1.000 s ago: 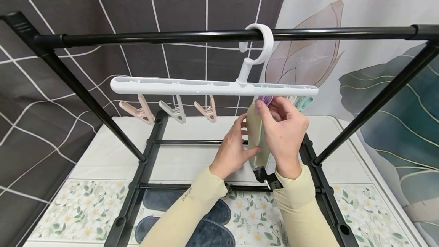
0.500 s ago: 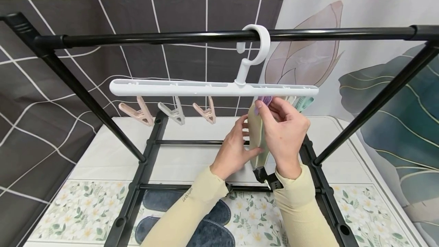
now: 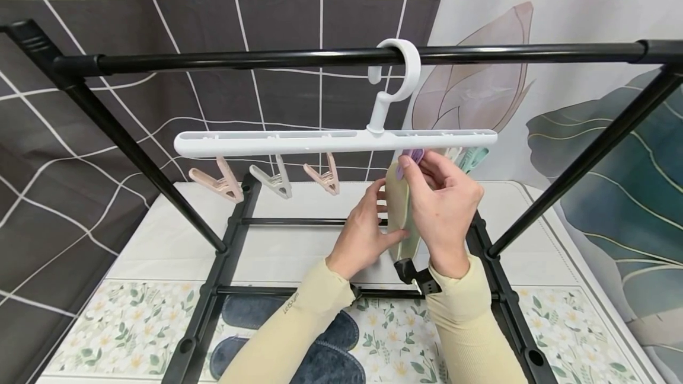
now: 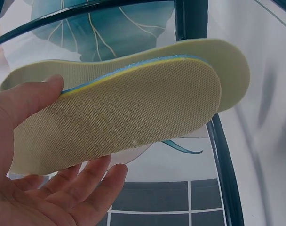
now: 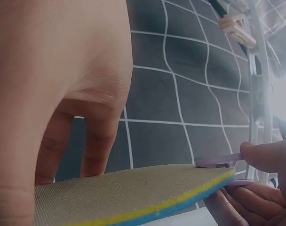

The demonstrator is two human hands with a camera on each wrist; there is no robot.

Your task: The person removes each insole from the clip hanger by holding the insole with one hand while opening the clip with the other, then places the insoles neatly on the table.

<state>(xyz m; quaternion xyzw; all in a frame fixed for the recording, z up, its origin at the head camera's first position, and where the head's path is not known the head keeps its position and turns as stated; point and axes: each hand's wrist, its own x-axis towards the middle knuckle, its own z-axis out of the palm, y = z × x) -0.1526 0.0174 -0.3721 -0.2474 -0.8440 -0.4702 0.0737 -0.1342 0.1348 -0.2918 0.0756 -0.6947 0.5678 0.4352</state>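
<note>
In the head view, my left hand [image 3: 358, 231] grips a pale insole [image 3: 396, 206] below the right half of a white hanger [image 3: 288, 142]. Its thumb lies along the insole's upper edge and its fingers are beneath, as the left wrist view shows; the beige insole [image 4: 138, 101] has a yellow and blue edge, and a greenish insole [image 4: 234, 77] lies behind it. My right hand [image 3: 448, 203] pinches a purple clip [image 3: 412, 156] at the insole's upper end. In the right wrist view the clip's arms [image 5: 220, 161] stand on both sides of the insole's tip.
The hanger hangs from a black rack bar [image 3: 240, 59]. Left of the hands are pink [image 3: 221, 182], grey [image 3: 274, 178] and another pink clip [image 3: 324, 176]; a teal clip [image 3: 472, 159] is right. Dark blue insole-shaped pieces [image 3: 325, 363] lie below on the floral surface.
The hanger has sunk slightly, most at its left end, and the clips on that side have moved down with it. Both hands have kept nearly the same place and grip.
</note>
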